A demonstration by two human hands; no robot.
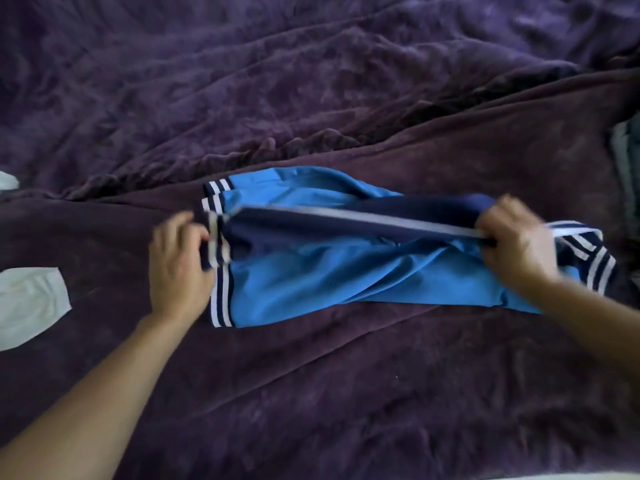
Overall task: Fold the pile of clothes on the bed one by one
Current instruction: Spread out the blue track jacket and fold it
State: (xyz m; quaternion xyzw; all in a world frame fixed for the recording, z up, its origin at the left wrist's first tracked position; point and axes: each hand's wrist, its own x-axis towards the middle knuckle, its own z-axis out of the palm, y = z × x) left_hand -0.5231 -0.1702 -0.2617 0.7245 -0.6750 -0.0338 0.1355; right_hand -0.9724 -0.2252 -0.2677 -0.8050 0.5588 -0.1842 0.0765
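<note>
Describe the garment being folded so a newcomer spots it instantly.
On the purple bedspread, look between the left hand and right hand. It is the light-blue garment with navy panel and navy-white striped trim, unlike the plain white cloth at left.

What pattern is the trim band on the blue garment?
Navy and white stripes along the trim band of the blue garment; head view.

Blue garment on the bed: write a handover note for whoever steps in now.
Left hand grips the blue garment at its striped left end; right hand grips the raised navy fold at the right end.
The garment lies on the purple blanket, partly folded lengthwise.
Left to do: lay this fold down, finish it, then take the white cloth at the left edge.
</note>
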